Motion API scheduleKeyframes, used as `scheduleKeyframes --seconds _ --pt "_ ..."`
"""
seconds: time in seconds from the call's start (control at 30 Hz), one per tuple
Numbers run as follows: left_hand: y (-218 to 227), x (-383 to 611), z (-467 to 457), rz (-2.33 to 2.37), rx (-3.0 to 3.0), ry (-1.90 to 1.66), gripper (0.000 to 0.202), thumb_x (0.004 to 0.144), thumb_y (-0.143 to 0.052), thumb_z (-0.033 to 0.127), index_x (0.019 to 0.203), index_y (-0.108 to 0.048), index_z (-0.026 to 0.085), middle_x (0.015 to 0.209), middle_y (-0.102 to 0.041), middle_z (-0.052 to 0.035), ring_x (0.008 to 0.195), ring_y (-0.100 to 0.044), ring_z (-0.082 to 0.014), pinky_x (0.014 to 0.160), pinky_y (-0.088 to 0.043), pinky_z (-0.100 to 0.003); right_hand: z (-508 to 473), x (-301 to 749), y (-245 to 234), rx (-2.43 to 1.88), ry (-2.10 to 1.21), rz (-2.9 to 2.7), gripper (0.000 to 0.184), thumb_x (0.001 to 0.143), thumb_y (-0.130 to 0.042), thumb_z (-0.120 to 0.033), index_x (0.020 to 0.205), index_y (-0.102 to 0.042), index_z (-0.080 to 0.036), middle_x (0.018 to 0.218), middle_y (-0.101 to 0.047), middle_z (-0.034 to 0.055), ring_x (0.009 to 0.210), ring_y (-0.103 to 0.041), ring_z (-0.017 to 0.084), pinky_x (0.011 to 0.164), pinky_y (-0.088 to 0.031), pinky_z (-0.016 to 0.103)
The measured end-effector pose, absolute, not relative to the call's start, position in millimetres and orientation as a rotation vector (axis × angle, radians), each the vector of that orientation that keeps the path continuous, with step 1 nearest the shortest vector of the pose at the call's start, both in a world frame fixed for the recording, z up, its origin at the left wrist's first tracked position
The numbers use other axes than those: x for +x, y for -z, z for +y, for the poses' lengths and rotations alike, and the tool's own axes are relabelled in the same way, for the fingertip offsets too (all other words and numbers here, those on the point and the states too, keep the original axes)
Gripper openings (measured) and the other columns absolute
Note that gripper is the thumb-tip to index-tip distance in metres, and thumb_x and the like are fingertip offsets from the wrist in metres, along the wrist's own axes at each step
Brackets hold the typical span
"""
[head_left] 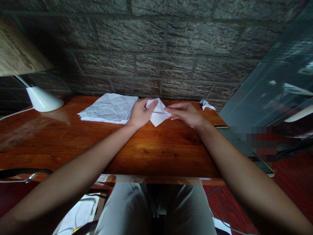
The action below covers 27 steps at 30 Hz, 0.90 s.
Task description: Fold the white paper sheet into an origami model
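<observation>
A small sheet of white paper [157, 118], folded to a diamond shape, is held just above the wooden table between both hands. My left hand [141, 112] grips its left side, the thumb lying over the top face and the fingers behind. At its right corner, my right hand [184, 113] pinches the folded paper between thumb and fingers. A dark crease line crosses the middle of the paper. Left of my left hand lies a stack of creased white sheets [110, 106], partly covered by that hand.
A folded white paper piece [207, 104] rests at the table's back right. On the left stands a lamp with a white base [44, 99]. The brick wall [151, 42] rises behind the wooden table [156, 153]. A grey panel [264, 81] stands at the right.
</observation>
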<state>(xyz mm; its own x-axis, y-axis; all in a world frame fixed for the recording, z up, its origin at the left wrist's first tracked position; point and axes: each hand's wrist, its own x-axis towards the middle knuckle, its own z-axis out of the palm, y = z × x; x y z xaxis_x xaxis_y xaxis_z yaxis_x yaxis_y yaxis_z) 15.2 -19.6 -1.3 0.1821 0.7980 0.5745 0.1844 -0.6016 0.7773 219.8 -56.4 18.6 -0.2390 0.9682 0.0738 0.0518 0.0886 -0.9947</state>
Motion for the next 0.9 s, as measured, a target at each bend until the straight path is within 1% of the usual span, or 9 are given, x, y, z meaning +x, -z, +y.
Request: scheduleKeyframes --seconds 0.23,0.47,0.7,0.83,0.9 --pt "2.6 15.8 -19.4 0.856 1.924 -1.481 0.033 0.089 -0.060 0.043 0.088 -0.076 0.014 0.086 -0.078 -0.0062 0.078 -0.068 -0.0181 0.072 -0.053 -0.027 -56.6 219.5 -19.2 -1.074 -1.294 -1.463 0.040 0.060 -0.093 -0.048 0.085 -0.082 -0.019 0.075 -0.077 0.0029 0.063 -0.066 0.008 0.062 -0.053 0.018" --pt "1.2 15.0 -18.9 0.889 1.942 -1.476 0.025 0.088 -0.062 0.035 0.087 -0.076 0.014 0.095 -0.080 -0.0078 0.088 -0.071 -0.0199 0.080 -0.055 -0.029 -57.6 218.7 -20.0 -1.096 -1.266 -1.466 0.040 0.059 -0.093 -0.049 0.083 -0.081 -0.019 0.075 -0.077 0.0025 0.063 -0.064 0.008 0.062 -0.052 0.020" --pt "0.0 15.3 -19.6 0.930 1.899 -1.434 0.024 0.088 -0.061 0.030 0.096 -0.078 0.014 0.101 -0.080 -0.0087 0.095 -0.072 -0.0207 0.082 -0.055 -0.030 -58.9 215.6 -19.6 -1.096 -1.201 -1.487 0.040 0.061 -0.091 -0.050 0.083 -0.080 -0.018 0.074 -0.076 0.0034 0.061 -0.063 0.010 0.062 -0.052 0.023" --pt "-0.8 14.0 -16.9 0.921 1.901 -1.411 0.026 0.083 -0.062 0.026 0.103 -0.077 0.015 0.106 -0.079 -0.0081 0.097 -0.071 -0.0202 0.085 -0.055 -0.030 -57.6 214.9 -18.9 -1.076 -1.168 -1.523 0.041 0.063 -0.089 -0.051 0.082 -0.080 -0.016 0.071 -0.075 0.0037 0.059 -0.062 0.010 0.061 -0.051 0.023" --pt "-1.7 12.6 -15.7 0.886 1.869 -1.369 0.030 0.079 -0.064 0.025 0.105 -0.076 0.015 0.106 -0.079 -0.0080 0.095 -0.072 -0.0205 0.084 -0.055 -0.030 -56.8 215.8 -19.2 -1.077 -1.155 -1.526 0.039 0.063 -0.089 -0.050 0.081 -0.079 -0.016 0.069 -0.075 0.0034 0.059 -0.062 0.010 0.060 -0.050 0.022"
